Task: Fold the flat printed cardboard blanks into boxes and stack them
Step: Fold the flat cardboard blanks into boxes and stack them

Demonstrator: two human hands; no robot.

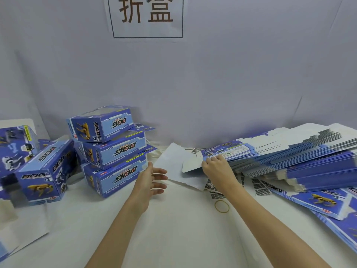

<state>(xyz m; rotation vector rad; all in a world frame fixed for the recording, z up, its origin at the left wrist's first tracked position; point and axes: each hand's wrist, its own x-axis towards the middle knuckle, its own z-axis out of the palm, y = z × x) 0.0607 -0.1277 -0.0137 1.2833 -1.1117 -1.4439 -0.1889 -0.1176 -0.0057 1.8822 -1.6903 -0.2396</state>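
Worktop [173, 229] under white cloth carries everything. Large slumped pile of flat blue-and-white printed cardboard blanks [289, 157] serves as landmark; it runs out of view rightward, so its count cannot be told. Left of the pile, three folded blue boxes [114, 149] stand stacked, apparently finished work, with further boxes [40, 171] beyond, partly cut off. Right hand [216, 167] rests at the pile's near-left edge, fingers curled on the top blank, likely to peel it free. Left hand [152, 178] hovers between pile and stack, fingers spread, holding nothing. Thin yellow rubber band [221, 206] lies just before the pile.
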